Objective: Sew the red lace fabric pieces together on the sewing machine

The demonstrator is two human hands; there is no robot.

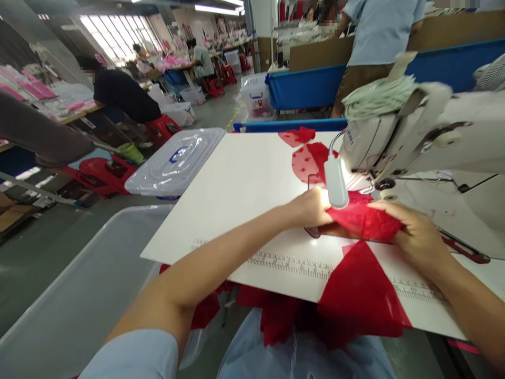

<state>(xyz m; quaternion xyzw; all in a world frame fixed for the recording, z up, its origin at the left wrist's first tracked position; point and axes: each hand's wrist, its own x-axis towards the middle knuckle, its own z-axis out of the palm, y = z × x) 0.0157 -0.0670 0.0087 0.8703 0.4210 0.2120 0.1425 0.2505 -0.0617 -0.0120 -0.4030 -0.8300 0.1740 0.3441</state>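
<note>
A red lace fabric piece (365, 221) lies on the white sewing table (244, 195), under the head of the white sewing machine (414, 142). My left hand (310, 208) presses its left edge, just beside the small white lamp (336, 181). My right hand (414, 234) grips the fabric's right side, fingers closed on it. More red fabric (361, 295) hangs over the table's front edge toward my lap. Sewn red pieces (310, 158) lie behind the machine's needle area.
A clear plastic bin (79, 295) stands at my left, and a lidded clear box (177, 160) sits beyond it. Red scissors (467, 252) lie at right. Other people sit at tables at far left; one stands behind the blue-edged table (307, 87).
</note>
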